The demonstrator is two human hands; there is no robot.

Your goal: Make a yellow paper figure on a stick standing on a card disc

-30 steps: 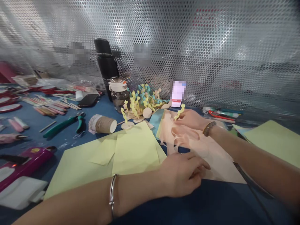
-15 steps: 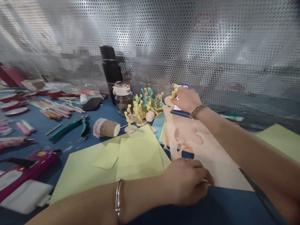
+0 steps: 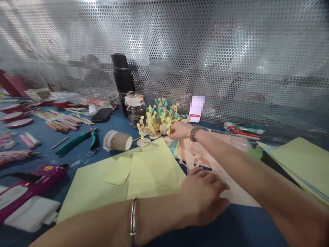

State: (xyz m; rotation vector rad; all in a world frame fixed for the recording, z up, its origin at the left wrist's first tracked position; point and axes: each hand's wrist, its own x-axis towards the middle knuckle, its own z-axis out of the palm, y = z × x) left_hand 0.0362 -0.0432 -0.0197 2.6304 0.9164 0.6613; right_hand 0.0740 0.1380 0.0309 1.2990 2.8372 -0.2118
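Note:
My right hand [image 3: 182, 130] pinches a small yellow paper flower craft [image 3: 168, 124] on a round peach base, close to the tabletop. Beside it stands a cluster of similar yellow crafts [image 3: 152, 120] and blue ones [image 3: 161, 104], several on round bases. A pale round piece [image 3: 163, 128] is just left of the held craft. My left hand [image 3: 205, 197] lies with fingers loosely spread over the near edge of a cut peach paper sheet [image 3: 239, 195], holding nothing. Yellow paper sheets [image 3: 155, 171] lie to its left.
At the back stand a black thermos [image 3: 123, 80], a brown jar-shaped bottle [image 3: 136, 111] and a lit phone [image 3: 196, 109]. Leftward are a twine-wrapped cup [image 3: 118, 141], green pliers [image 3: 74, 141] and a purple corded tool [image 3: 36, 188]. Pens [image 3: 246, 129] lie at right.
My right hand has moved left and down with the yellow paper flower craft, from in front of the phone to the cluster. The fingers of my left hand have spread a little.

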